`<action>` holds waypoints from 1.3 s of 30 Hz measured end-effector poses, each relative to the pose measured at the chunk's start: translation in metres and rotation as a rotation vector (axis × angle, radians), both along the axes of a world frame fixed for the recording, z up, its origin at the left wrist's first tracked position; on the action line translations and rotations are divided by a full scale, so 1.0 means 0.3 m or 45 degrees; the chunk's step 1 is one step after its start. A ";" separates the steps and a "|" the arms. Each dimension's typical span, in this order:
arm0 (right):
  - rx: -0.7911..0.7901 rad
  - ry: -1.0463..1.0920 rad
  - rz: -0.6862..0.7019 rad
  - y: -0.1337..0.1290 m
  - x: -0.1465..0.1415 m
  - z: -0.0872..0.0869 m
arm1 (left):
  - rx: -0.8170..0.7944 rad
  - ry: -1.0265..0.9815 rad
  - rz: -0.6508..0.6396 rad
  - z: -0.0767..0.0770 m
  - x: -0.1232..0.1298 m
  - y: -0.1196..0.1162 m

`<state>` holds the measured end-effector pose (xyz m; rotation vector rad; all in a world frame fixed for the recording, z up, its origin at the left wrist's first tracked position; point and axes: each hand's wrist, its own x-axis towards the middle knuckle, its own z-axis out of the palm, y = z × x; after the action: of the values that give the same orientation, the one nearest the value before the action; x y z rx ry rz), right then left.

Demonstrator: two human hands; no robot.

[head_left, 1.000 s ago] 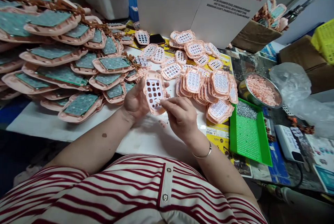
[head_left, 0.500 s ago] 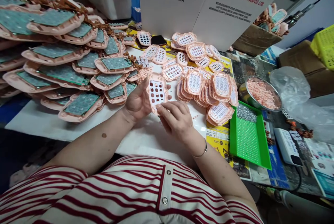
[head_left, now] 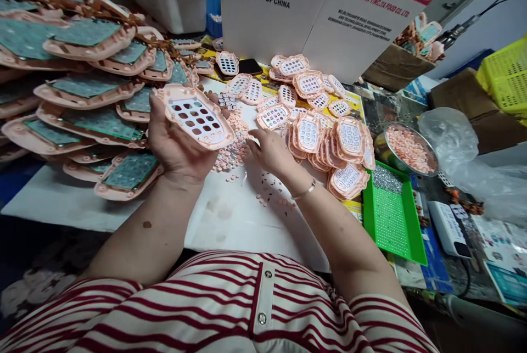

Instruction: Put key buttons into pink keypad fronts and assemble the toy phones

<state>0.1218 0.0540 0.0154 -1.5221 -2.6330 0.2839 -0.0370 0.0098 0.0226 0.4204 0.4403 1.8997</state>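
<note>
A pink shell with a white panel full of holes [head_left: 196, 118] rests in my left hand [head_left: 175, 150], tilted, its thumb along the left edge. My right hand [head_left: 269, 150] is beside a heap of small pink round pieces [head_left: 230, 152], fingertips at the heap's right side; whether they pinch a piece is too small to tell. Right of that hand lie stacked pink shells with white keypad panels [head_left: 308, 132]. On the left rises a tall pile of pink shells with green boards [head_left: 93, 92].
A green tray [head_left: 391, 227] with silvery bits and a metal bowl of pink pieces [head_left: 411, 147] stand on the right. A large white carton [head_left: 284, 18] blocks the back. Behind the left pile is a white tub [head_left: 181, 10]. A white device [head_left: 448, 227] lies far right.
My left hand has moved left with the shell, which is now tilted flatter. My right hand has let go of the shell and reached to the small pink pieces, uncovering part of the heap.
</note>
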 end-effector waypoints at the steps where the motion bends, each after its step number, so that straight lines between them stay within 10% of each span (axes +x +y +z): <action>1: -0.036 -0.003 -0.033 0.029 -0.038 -0.006 | -0.003 -0.018 0.016 0.003 -0.002 0.002; 10: -0.097 -0.015 0.237 -0.039 -0.020 -0.019 | -0.016 -0.078 0.015 0.016 -0.038 0.003; 21: 0.017 0.135 0.010 0.000 0.046 0.055 | 0.034 -0.152 0.066 0.016 -0.028 0.007; 31: 0.071 -0.049 0.142 0.080 -0.081 -0.025 | -0.019 -0.147 -0.001 -0.002 -0.033 0.018; 39: -0.038 0.034 0.249 -0.080 0.035 0.006 | -0.055 -0.159 -0.098 -0.007 -0.039 0.019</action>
<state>0.1324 0.0300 0.0171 -1.2597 -2.7709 0.3560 -0.0486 0.0156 0.0203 0.2846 0.3765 1.8266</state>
